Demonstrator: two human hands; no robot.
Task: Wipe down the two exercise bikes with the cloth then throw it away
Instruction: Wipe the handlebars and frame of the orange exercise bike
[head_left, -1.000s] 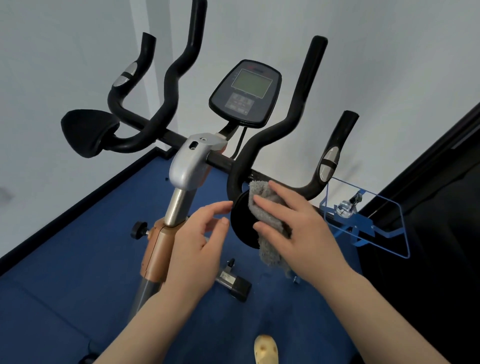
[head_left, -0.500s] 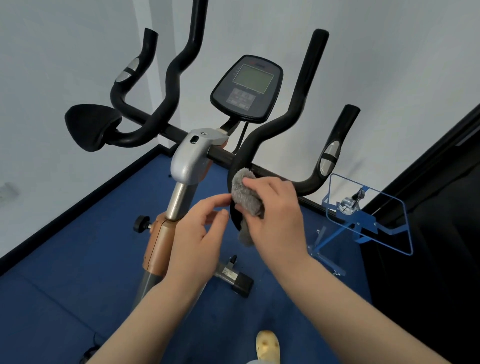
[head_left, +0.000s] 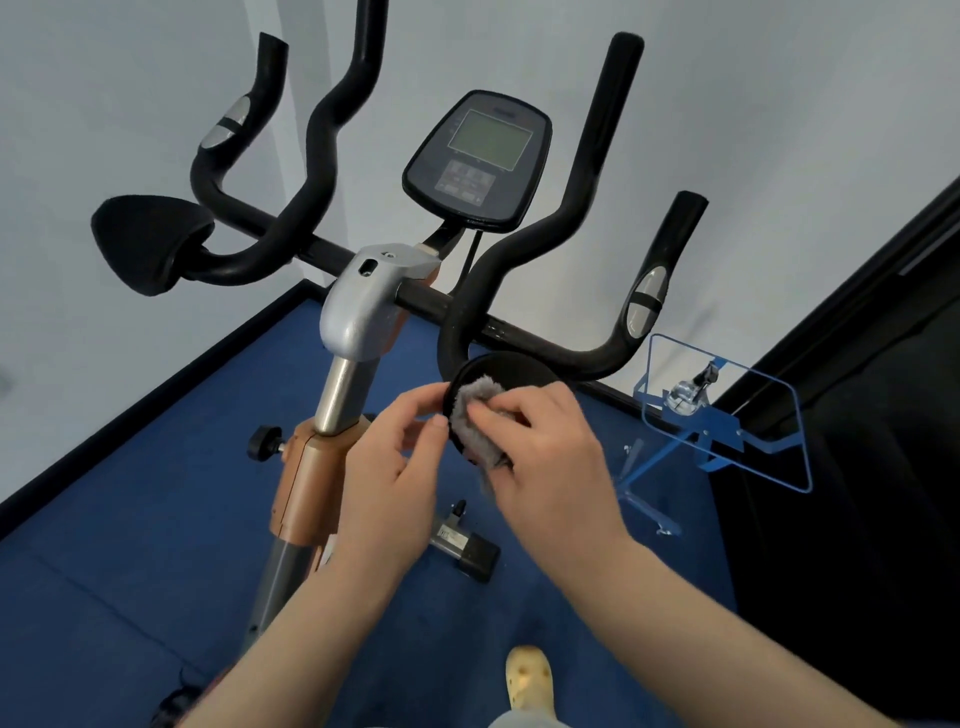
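An exercise bike with black handlebars, a grey stem and a console stands in front of me. My right hand presses a grey fluffy cloth against the bike's right round elbow pad. My left hand sits just left of that pad, its fingertips touching the pad's left edge. The left elbow pad is bare. Only one bike is in view.
A blue transparent stand with a metal clamp is on the right by a dark wall. Blue carpet covers the floor, with white walls behind the bike. A yellow shoe shows at the bottom.
My right hand moved the cloth up to the handlebar bend above the pad, then back down onto the pad's left part. My left hand stayed at the pad's edge.
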